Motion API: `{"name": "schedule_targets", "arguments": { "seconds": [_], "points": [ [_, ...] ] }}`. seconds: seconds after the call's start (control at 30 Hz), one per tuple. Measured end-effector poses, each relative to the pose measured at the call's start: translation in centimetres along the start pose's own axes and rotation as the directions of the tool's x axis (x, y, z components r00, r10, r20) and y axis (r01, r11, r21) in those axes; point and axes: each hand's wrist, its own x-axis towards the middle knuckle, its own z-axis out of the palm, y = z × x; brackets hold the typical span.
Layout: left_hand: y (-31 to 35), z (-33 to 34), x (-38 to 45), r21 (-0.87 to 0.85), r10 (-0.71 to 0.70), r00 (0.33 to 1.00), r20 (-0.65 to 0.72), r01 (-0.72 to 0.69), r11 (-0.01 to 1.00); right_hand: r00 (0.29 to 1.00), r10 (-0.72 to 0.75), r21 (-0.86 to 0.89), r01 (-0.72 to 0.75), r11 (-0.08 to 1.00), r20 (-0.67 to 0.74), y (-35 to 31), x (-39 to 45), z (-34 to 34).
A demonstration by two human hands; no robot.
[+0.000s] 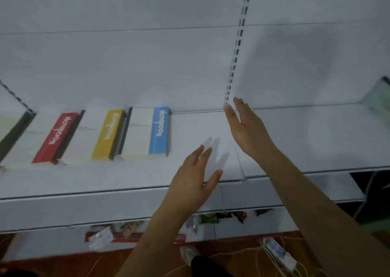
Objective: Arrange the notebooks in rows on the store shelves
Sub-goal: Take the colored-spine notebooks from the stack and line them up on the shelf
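Three notebook stacks lie in a row on the white shelf [211, 126], at the left of centre in the frame, each with a white cover and a coloured band that reads "Notebook" in white letters running up the band. The red stack [56, 137] is leftmost, the yellow stack [107, 134] just beside it, and the blue stack [159, 131] next, nearest the middle. A slotted upright [238, 44] runs up the white back panel in the upper right half. The right hand [247, 126] is held over bare shelf right of centre, fingers straight and close together, holding nothing. The left hand [195, 175] is lower, over the shelf's front edge, fingers straight and slightly spread, also holding nothing. Both hands are apart from the stacks. Blurred packets [101, 237] lie on the floor at the bottom.
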Motion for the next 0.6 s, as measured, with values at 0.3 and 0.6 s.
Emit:
{"name": "schedule_targets", "arguments": {
  "seconds": [0.3, 0.6],
  "points": [
    [14.8, 6.8, 1.0, -0.051, 0.341, 0.927, 0.155, -0.337, 0.94, 0.963, 0.115, -0.153, -0.155, 0.976, -0.243, 10.5, -8.1, -16.1],
    [28.4, 15.7, 5.2, 0.025, 0.479, 0.857, 0.192, -0.492, 0.87, 0.922, 0.101, -0.334, -0.235, 0.913, -0.373, 24.2, -7.7, -31.4]
  ]
}}
